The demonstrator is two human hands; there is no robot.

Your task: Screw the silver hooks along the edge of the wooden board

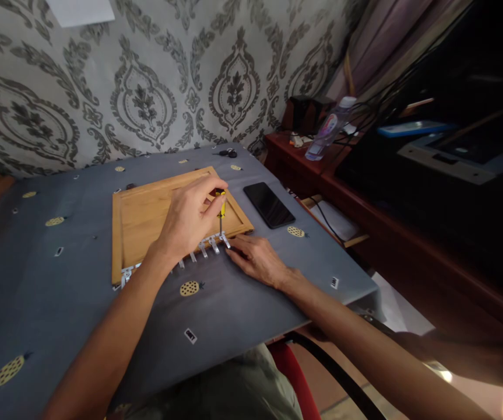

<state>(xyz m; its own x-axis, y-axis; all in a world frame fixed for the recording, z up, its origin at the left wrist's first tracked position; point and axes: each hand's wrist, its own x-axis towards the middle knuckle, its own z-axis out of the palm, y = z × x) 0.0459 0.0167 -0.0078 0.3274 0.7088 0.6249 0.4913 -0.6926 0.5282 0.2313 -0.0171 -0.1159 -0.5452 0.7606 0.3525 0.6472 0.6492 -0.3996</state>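
My left hand [192, 213] is closed around the yellow handle of a screwdriver [222, 209], held upright with its tip down on a metal hook rail [210, 241]. The rail runs along the near edge of a wooden board [144, 213] with a raised frame, lying flat on the table. Several silver hooks stick out from the rail towards me; my left forearm hides part of it. At the rail's right end, my right hand [257, 259] lies low, its fingers bent around the last hook and the board's corner.
A black phone [269, 204] lies right of the board on the grey tablecloth [251, 315]. Behind are dark keys or a small black item [227, 153]. A clear bottle [327, 131] stands on the red-brown desk [288, 146] at right, beside cables. Patterned wall [190, 76] at the back.
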